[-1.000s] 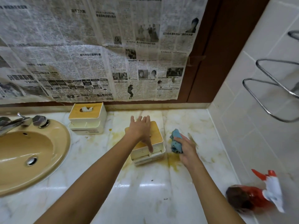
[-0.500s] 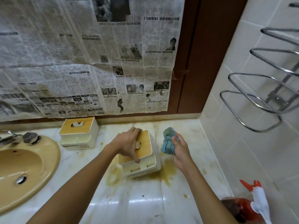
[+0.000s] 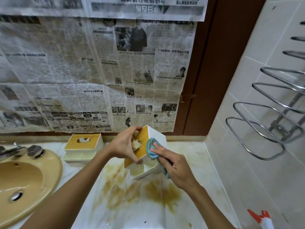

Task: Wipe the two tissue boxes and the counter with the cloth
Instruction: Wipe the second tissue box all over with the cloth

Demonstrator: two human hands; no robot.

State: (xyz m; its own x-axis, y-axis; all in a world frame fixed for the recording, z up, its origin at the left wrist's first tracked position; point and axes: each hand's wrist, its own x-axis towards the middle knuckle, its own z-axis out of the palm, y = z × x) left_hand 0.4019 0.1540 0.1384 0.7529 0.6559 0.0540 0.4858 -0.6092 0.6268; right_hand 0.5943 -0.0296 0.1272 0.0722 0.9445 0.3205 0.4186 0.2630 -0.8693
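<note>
Left hand: the left hand (image 3: pixel 125 146) grips the tilted tissue box (image 3: pixel 156 136), fingers curled over the wooden lid, one fingertip at the lid's lower edge.
Right hand: the right hand (image 3: pixel 175 167) presses the blue cloth (image 3: pixel 151 148) against the box's white side, fingers laid nearly straight over it; a bit of cloth shows below the palm.
Tilted tissue box: turned on edge, lid facing left, tissue showing in the slot; above the middle of the desk (image 3: pixel 189 156), whether its lower corner touches cannot be told.
Second tissue box: the second tissue box (image 3: pixel 84 146) stands upright at the back edge of the desk, just beside the sink, well apart from both hands.
Desk: pale marble, with yellow-brown stains (image 3: pixel 158 192) spread under and in front of the tilted box.
Sink: the tan sink (image 3: pixel 24 179) fills the desk's left end, with a metal tap (image 3: pixel 19 150) at its back rim.
Back wall: newspaper sheets (image 3: pixel 82 71) cover it above the desk.
Right wall: white tiles carrying a chrome towel rack (image 3: pixel 267 123).
Front right corner: the red and white head of a spray bottle (image 3: pixel 264 220) is cut off by the picture's edge.
</note>
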